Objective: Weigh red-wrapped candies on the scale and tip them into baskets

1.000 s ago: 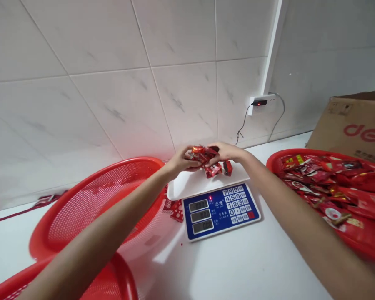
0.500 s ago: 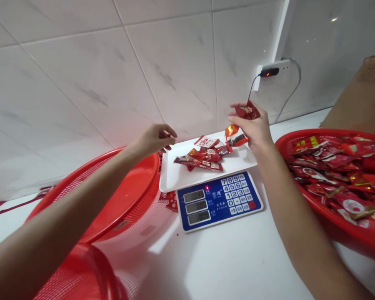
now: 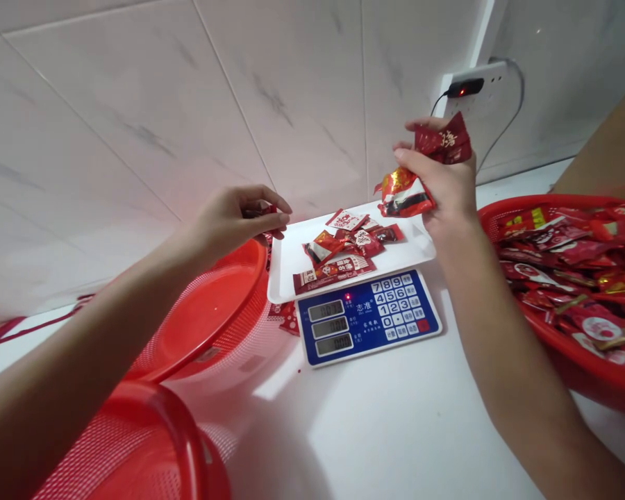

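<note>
Right hand (image 3: 451,187), raised above the right end of the tray, closed on wrapped snack packets: a dark red packet (image 3: 446,142) up top, an orange-red packet (image 3: 406,194) with a black-and-white patch below. Any more in the palm, can't tell. Left hand (image 3: 239,215) at the tray's far left corner, fingers curled narrow around a small red packet (image 3: 269,210); mostly hidden by the fingers, print unreadable.

Loose red snack packets (image 3: 362,239) in a pile on the white weighing tray (image 3: 287,257), overlapping, so no sure count; one long sachet (image 3: 333,272) lies along the near side. Digital scale (image 3: 362,326) on the white counter (image 3: 375,423), blue keypad side near, display digits faint, top row hard to read. Patterned red wrappers (image 3: 285,318) at the scale's left, partly covered by the tray.

Right: red basket (image 3: 552,200) heaped with packets, cut off by frame, partly behind the right forearm. Left: far mesh basket (image 3: 203,316), part blocked by left forearm; near mesh basket (image 3: 180,430) cropped at bottom. Cardboard box (image 3: 609,149) far right, only a corner in view.
</note>
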Tool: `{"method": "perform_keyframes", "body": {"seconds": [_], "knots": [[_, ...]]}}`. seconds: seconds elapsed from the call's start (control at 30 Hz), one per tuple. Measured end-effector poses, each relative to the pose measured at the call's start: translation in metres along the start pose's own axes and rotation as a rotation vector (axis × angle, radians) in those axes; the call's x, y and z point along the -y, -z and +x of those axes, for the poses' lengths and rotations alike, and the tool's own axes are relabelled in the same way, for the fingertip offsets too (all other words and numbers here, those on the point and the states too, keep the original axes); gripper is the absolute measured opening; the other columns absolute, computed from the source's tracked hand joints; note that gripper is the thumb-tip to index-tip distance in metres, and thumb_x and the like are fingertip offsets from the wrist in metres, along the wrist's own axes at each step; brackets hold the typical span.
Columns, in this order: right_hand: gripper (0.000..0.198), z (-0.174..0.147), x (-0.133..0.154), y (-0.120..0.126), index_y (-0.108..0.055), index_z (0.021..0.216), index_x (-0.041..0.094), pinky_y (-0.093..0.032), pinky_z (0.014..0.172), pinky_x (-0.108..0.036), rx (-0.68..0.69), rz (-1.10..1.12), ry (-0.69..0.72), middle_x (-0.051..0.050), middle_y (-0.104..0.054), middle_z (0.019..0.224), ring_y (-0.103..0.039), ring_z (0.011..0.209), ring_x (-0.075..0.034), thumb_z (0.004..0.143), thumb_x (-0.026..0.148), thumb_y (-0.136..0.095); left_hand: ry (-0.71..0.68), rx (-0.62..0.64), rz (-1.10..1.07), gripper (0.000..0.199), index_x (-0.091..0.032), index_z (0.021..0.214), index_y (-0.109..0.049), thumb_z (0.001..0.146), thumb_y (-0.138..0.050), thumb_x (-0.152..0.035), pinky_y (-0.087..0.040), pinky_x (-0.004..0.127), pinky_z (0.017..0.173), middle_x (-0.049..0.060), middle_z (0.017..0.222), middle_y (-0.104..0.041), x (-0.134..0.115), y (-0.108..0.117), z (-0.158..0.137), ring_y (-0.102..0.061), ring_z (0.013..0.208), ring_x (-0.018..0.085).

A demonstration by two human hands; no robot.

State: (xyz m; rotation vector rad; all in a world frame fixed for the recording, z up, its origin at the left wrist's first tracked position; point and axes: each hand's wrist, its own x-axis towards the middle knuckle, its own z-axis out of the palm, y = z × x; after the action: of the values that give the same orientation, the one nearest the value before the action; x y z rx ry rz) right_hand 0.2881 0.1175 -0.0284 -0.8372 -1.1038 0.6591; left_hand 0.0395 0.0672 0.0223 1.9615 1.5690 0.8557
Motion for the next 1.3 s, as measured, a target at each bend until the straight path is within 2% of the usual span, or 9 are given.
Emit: {"method": "perform_keyframes", "body": {"seconds": [0.1,0.27,0.3,0.4,0.47,0.53,0.63,0.73,1.3], "knots": [[0.026,0.009,-0.019,0.002,-0.057,0.104,0.025,-0.058,0.086,-0.035,0.034,-0.035,0.098,-0.003,-0.068,0.114,-0.065,0.104,-0.018,0.081,0.014,-0.063,-0.021,0.063,-0.051,0.002,-0.015,0.084,-0.067,0.084,-0.068,-0.017,-0.048,0.022,0.056,0.000,0.062,-0.067,-0.001,-0.002,-0.001,-0.061,0.059,0.011],[0.018,0.001,-0.040,-0.016,-0.061,0.096,0.023,-0.056,0.086,-0.033,0.011,-0.049,0.286,0.000,-0.069,0.100,-0.066,0.094,-0.016,0.080,0.014,-0.063,-0.223,0.196,-0.044,0.034,-0.018,0.098,-0.068,0.073,-0.080,-0.036,-0.047,0.023,0.048,-0.001,0.064,-0.066,-0.007,-0.022,0.004,-0.061,0.056,0.013],[0.017,-0.004,-0.041,-0.021,-0.062,0.095,0.022,-0.056,0.086,-0.033,0.062,-0.065,0.257,0.000,-0.070,0.099,-0.067,0.092,-0.015,0.081,0.014,-0.064,-0.252,0.211,-0.015,0.036,-0.018,0.100,-0.068,0.073,-0.080,-0.037,-0.047,0.023,0.048,-0.001,0.065,-0.066,-0.010,-0.026,0.006,-0.062,0.057,0.013],[0.017,-0.021,-0.036,-0.031,-0.064,0.094,0.020,-0.056,0.088,-0.035,0.372,-0.215,0.049,-0.002,-0.072,0.099,-0.068,0.091,-0.018,0.079,0.013,-0.069,-0.292,0.218,0.029,0.031,-0.019,0.100,-0.069,0.078,-0.076,-0.039,-0.046,0.022,0.048,0.000,0.065,-0.066,-0.020,-0.033,0.008,-0.062,0.057,0.013],[0.020,-0.025,-0.031,-0.030,-0.066,0.097,0.021,-0.055,0.091,-0.040,0.481,-0.343,-0.015,-0.002,-0.072,0.103,-0.068,0.096,-0.021,0.079,0.016,-0.073,-0.294,0.182,0.028,0.028,-0.018,0.097,-0.070,0.078,-0.075,-0.038,-0.046,0.022,0.047,0.000,0.064,-0.066,-0.025,-0.030,0.008,-0.062,0.057,0.013],[0.022,-0.024,-0.027,-0.027,-0.067,0.102,0.023,-0.053,0.094,-0.042,0.439,-0.378,0.064,-0.003,-0.072,0.107,-0.067,0.100,-0.023,0.082,0.024,-0.075,-0.280,0.133,0.015,0.025,-0.017,0.093,-0.071,0.077,-0.075,-0.036,-0.047,0.023,0.048,0.000,0.062,-0.065,-0.027,-0.024,0.007,-0.062,0.056,0.014],[0.026,-0.016,-0.023,-0.022,-0.064,0.106,0.023,-0.053,0.098,-0.039,0.325,-0.267,0.266,-0.002,-0.070,0.111,-0.066,0.104,-0.021,0.087,0.040,-0.072,-0.252,0.081,-0.015,0.022,-0.017,0.091,-0.070,0.077,-0.075,-0.034,-0.051,0.025,0.050,0.001,0.062,-0.067,-0.025,-0.015,0.005,-0.064,0.056,0.015],[0.035,-0.010,-0.022,-0.020,-0.062,0.106,0.024,-0.051,0.102,-0.037,0.280,-0.205,0.379,-0.001,-0.068,0.113,-0.065,0.108,-0.019,0.089,0.054,-0.067,-0.236,0.079,-0.020,0.022,-0.017,0.091,-0.070,0.077,-0.075,-0.034,-0.053,0.027,0.052,0.002,0.064,-0.068,-0.021,-0.012,0.002,-0.066,0.057,0.016],[0.039,-0.011,-0.019,-0.019,-0.061,0.102,0.025,-0.051,0.105,-0.040,0.351,-0.118,0.372,-0.001,-0.068,0.114,-0.064,0.111,-0.019,0.086,0.060,-0.067,-0.287,0.170,0.025,0.023,-0.018,0.094,-0.071,0.080,-0.075,-0.036,-0.048,0.019,0.049,-0.001,0.063,-0.068,-0.015,-0.016,-0.002,-0.063,0.054,0.012]]}}
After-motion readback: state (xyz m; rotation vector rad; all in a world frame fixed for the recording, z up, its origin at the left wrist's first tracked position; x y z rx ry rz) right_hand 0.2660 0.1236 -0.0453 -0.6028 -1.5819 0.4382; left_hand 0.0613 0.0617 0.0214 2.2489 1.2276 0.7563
